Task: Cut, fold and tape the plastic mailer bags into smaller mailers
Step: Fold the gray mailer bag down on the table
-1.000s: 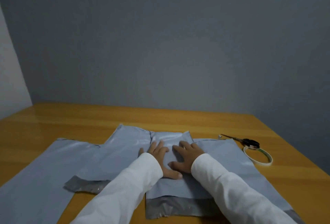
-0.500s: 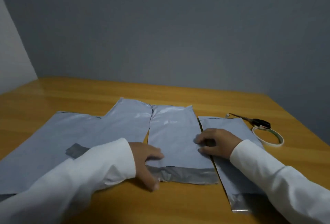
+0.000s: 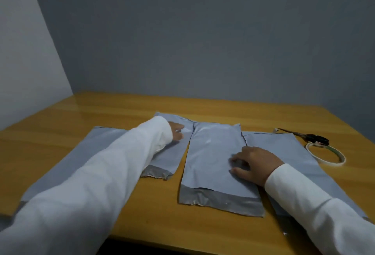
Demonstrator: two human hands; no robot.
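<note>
Since the earlier frame the left hand [image 3: 176, 134] has left the middle mailer's [image 3: 213, 159] near edge and reached out onto the left mailer [image 3: 172, 153], fingers curled, whether pinching it I cannot tell; the right hand [image 3: 255, 165] stays flat on the middle mailer, fingers spread; scissors [image 3: 310, 138] and tape [image 3: 324, 154] lie beyond it, untouched; likely rearranging pieces before folding.

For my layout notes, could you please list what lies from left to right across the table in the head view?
Wide mailer sheet → left hand → middle cut mailer → right hand → right mailer piece → scissors and tape roll.
</note>
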